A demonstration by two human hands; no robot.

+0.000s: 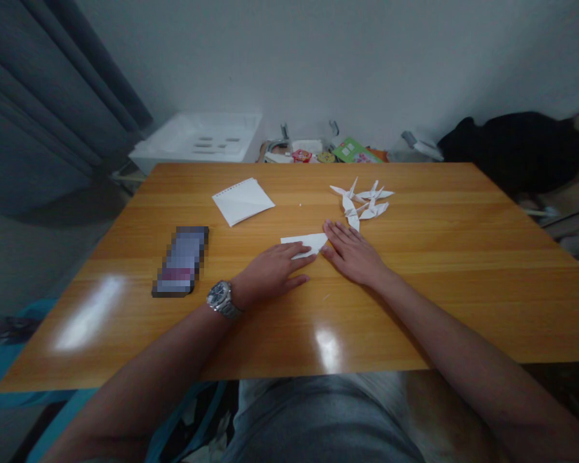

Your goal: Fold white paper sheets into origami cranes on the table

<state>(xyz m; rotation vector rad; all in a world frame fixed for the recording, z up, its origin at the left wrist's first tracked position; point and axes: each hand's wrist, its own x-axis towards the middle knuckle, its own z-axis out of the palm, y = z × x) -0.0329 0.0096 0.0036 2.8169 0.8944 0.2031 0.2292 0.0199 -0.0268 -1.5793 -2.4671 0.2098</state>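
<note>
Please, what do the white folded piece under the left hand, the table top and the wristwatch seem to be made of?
White folded piece: likely matte paper, by its thin, straight edges.
Table top: glossy wood or wood-look laminate; grain streaks and bright reflections show.
Wristwatch: probably metal, silvery and shiny, with a linked-looking band.

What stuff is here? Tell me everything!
Folded paper: one, white, table's middle
Paper birds: at least three, white, behind it, right
Paper sheets: count unclear, white, table's back left
Phone: one, dark, table's left
Table: one, brown, centre
Tray: one, white, behind table, left
Small items: several, mixed, behind table
Curtain: one, grey, far left
Wall: one, grey, back
Bundle: one, black, back right
Blue thing: count unclear, blue, lower left
Clothing: count unclear, grey, bottom
Watch: one, silver, left wrist
Left hand: one, on folded paper
Right hand: one, at paper's right end
</note>
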